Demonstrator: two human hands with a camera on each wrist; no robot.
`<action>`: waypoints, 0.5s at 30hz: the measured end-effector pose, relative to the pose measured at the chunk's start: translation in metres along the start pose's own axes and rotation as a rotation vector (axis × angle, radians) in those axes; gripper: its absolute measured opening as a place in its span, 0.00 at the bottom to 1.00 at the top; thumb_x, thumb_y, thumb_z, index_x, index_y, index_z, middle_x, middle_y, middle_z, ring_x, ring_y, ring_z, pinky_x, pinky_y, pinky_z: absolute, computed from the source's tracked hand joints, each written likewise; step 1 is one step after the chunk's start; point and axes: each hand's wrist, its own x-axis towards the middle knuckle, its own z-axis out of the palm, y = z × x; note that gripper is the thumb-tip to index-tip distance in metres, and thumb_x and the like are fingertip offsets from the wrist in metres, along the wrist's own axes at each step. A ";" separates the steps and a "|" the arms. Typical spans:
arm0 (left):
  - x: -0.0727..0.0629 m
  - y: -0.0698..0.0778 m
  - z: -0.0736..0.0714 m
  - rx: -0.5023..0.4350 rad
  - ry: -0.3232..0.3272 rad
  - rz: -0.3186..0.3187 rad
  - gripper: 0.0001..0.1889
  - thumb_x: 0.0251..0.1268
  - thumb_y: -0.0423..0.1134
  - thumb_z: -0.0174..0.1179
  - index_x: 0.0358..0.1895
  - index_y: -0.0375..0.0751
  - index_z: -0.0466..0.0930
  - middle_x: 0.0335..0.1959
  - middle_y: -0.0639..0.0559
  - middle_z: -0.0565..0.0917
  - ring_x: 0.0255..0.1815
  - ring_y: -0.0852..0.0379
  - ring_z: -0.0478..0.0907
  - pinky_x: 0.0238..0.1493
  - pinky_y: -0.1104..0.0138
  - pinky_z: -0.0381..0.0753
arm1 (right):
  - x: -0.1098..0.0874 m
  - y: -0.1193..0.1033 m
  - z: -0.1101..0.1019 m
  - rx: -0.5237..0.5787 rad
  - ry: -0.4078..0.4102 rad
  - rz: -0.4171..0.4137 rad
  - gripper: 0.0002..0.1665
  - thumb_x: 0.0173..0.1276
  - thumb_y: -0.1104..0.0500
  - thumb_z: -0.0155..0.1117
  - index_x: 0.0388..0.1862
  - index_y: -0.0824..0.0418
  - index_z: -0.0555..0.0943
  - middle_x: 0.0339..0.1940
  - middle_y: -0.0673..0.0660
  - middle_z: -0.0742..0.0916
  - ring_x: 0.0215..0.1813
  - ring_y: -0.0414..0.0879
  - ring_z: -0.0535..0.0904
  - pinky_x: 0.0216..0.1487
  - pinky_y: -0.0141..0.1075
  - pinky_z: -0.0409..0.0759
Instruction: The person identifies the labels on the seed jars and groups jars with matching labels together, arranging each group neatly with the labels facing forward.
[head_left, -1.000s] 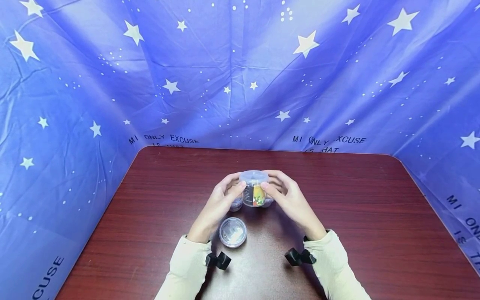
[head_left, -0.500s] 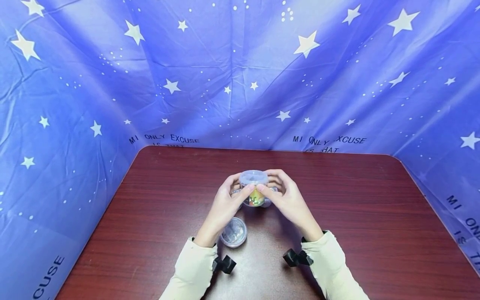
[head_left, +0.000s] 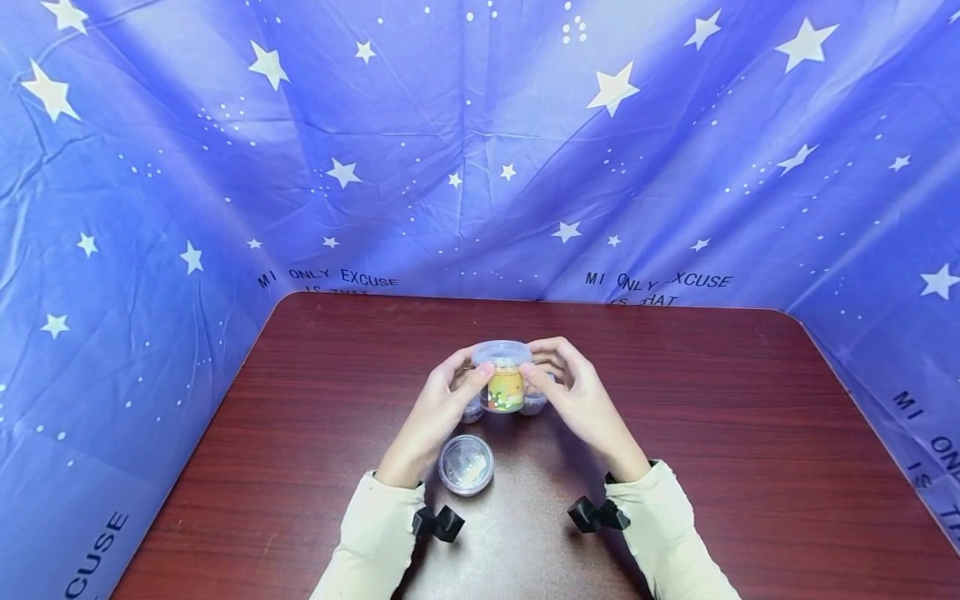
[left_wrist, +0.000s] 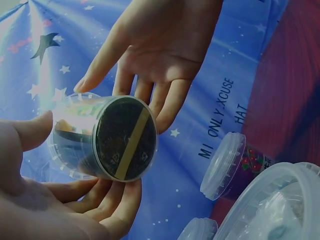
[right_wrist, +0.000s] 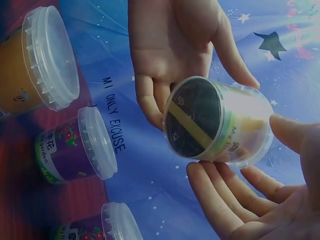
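A small clear plastic jar (head_left: 505,385) with a lid is held up off the table between both hands. Its label is mostly yellow with green, red and white marks toward the head camera. My left hand (head_left: 431,408) grips its left side, thumb at the front below the lid rim. On the other side my right hand (head_left: 588,408) pinches it the same way, fingers behind. Both wrist views show the jar's dark base (left_wrist: 125,139), crossed by a yellow strip (right_wrist: 190,122). Each hand's fingers curve round the jar's wall.
A lidded jar (head_left: 466,465) stands on the dark red table (head_left: 712,417) near my left wrist. Two others stand behind the held jar, partly hidden; purple labels (right_wrist: 67,150) show in the right wrist view. A blue star-printed cloth (head_left: 420,100) surrounds the table.
The jar has been turned, so its black label panel has swung left and yellow now faces front. My thumbs came together at mid-front, then moved apart again.
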 end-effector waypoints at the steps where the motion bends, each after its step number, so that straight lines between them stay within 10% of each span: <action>1: 0.000 0.000 -0.001 -0.015 -0.011 -0.004 0.24 0.74 0.45 0.57 0.67 0.40 0.70 0.54 0.44 0.81 0.52 0.56 0.78 0.59 0.58 0.76 | 0.000 0.000 0.000 0.003 -0.001 -0.002 0.18 0.73 0.61 0.61 0.58 0.67 0.73 0.50 0.65 0.84 0.50 0.43 0.82 0.51 0.44 0.84; 15: 0.000 -0.003 -0.005 -0.090 -0.087 -0.037 0.25 0.75 0.47 0.54 0.69 0.39 0.69 0.57 0.45 0.79 0.56 0.56 0.77 0.64 0.58 0.71 | 0.000 0.001 -0.002 0.020 -0.078 0.067 0.25 0.77 0.58 0.56 0.68 0.67 0.70 0.59 0.68 0.82 0.52 0.40 0.83 0.54 0.33 0.82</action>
